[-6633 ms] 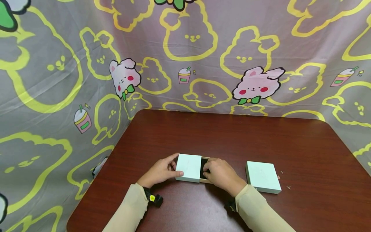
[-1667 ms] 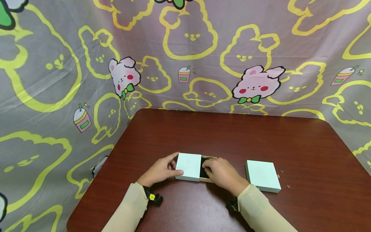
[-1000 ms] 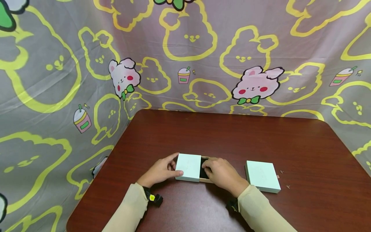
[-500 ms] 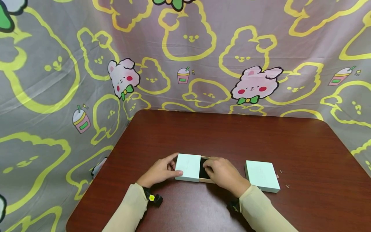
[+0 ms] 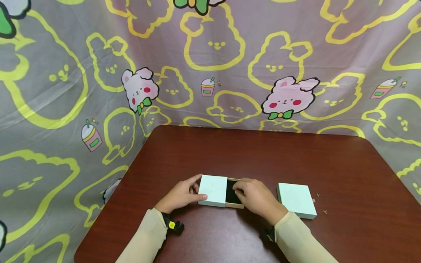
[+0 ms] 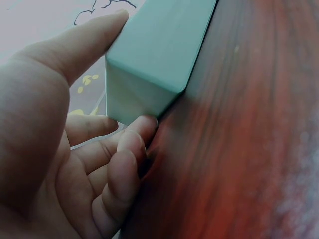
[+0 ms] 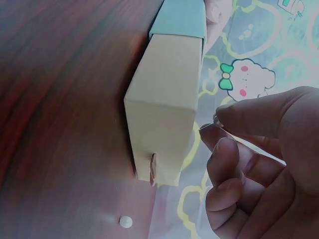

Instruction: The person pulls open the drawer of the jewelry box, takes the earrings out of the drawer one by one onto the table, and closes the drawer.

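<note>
A pale mint sliding box lies on the table, its cream drawer pulled partly out to the right. Black lining shows inside the drawer. My left hand grips the sleeve's left end, thumb on one side and fingers on the other. Above the drawer's right end is my right hand. In the right wrist view, its thumb and forefinger pinch a tiny silvery piece, too small to identify. A short pinkish pull tab sticks out of the drawer's end.
A second mint box lies to the right, partly behind the right forearm. Beside it are two tiny metallic bits. A small white round thing sits on the brown table. Patterned cloth hangs behind and at left.
My right hand has shifted slightly right and up from the drawer, so more black lining shows. My left hand keeps its grip, and both boxes stay where they were.
</note>
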### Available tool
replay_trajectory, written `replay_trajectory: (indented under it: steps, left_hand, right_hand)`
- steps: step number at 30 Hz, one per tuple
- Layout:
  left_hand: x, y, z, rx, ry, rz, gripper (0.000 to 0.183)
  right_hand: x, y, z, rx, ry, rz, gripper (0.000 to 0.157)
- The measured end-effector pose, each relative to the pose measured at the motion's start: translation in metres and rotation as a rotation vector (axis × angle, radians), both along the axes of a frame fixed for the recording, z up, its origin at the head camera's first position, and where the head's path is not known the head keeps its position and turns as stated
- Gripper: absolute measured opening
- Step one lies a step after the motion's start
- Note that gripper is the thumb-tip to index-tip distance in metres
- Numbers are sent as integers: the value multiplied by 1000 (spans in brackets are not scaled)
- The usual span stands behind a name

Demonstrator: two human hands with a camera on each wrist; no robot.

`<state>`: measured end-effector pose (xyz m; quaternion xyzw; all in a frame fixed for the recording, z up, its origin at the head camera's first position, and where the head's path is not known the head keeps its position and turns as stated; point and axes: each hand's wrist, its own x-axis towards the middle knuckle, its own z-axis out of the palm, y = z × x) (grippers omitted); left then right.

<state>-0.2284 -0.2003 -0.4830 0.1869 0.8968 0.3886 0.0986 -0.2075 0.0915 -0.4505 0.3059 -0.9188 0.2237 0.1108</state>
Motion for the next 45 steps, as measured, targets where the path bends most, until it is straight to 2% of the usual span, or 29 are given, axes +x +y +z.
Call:
replay_trajectory:
  steps: [26, 45]
  left_hand:
    - [0, 0, 2, -14, 9, -2, 88]
    - [0, 0, -3, -20, -2, 5, 88]
  right_hand:
    - [5, 17, 1, 9, 5, -36, 8]
    - [8, 29, -7, 13, -58, -97, 3]
